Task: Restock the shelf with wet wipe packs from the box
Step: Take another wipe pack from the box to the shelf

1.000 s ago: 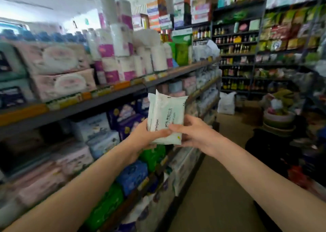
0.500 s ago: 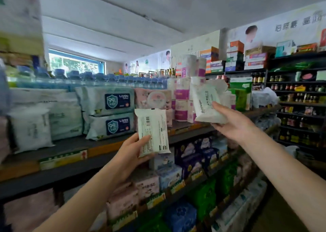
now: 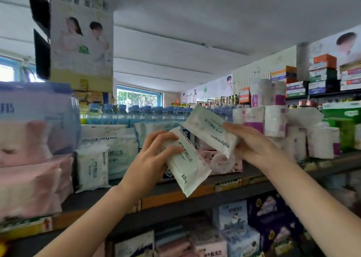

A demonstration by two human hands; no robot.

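My left hand (image 3: 151, 159) grips a small white wet wipe pack (image 3: 185, 170), tilted with its lower corner hanging over the top shelf's front edge (image 3: 175, 197). My right hand (image 3: 252, 145) holds a second white pack (image 3: 209, 129) marked "Baby wipes", angled up to the left just above the first one. Both packs hover in front of the top shelf. One small white pack (image 3: 92, 170) of the same kind stands upright on that shelf to the left, before larger baby wipe bags (image 3: 115, 149). The box is out of view.
Large pink tissue bags (image 3: 29, 182) fill the shelf's left end. Toilet paper rolls (image 3: 277, 123) stack at the right. Water bottles (image 3: 136, 112) line the back. A carton (image 3: 81, 37) hangs over the upper left. Lower shelves (image 3: 244, 231) hold boxed packs.
The view has swung left and up to the top shelf. Both hands rose and drew together, each with its own pack, the packs now nearly overlapping.
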